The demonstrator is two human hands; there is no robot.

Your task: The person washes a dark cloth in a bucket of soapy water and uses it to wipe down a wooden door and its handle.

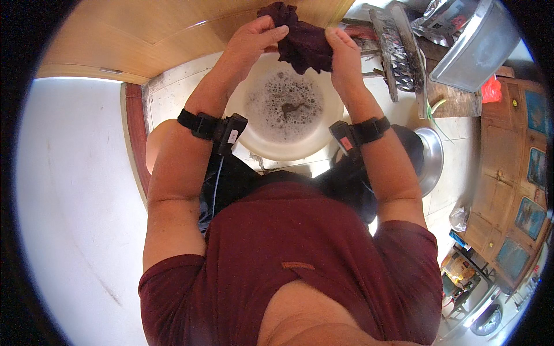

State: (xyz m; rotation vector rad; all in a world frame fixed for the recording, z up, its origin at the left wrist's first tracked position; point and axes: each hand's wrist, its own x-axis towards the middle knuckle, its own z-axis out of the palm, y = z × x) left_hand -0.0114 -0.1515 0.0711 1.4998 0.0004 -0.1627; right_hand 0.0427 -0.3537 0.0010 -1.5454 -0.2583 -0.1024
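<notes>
Between my two hands a dark purple cloth (305,45) hangs bunched and wrinkled. My left hand (258,35) pinches its left side, thumb on the near face. At the cloth's right edge my right hand (347,52) grips it with curled fingers. Both hands are raised over the far rim of a cream plastic basin (298,153). Inside the basin lies cloudy water covered with soap foam (298,95), with a darker foam-free patch near the middle. Whether anything lies under the suds cannot be seen.
A wooden door (151,34) stands beyond the basin to the left. To the right are a worn wooden rack (385,52), a grey metal box (467,52), and a steel bowl (433,162) beside my knee. A wooden cabinet (493,151) lines the far right.
</notes>
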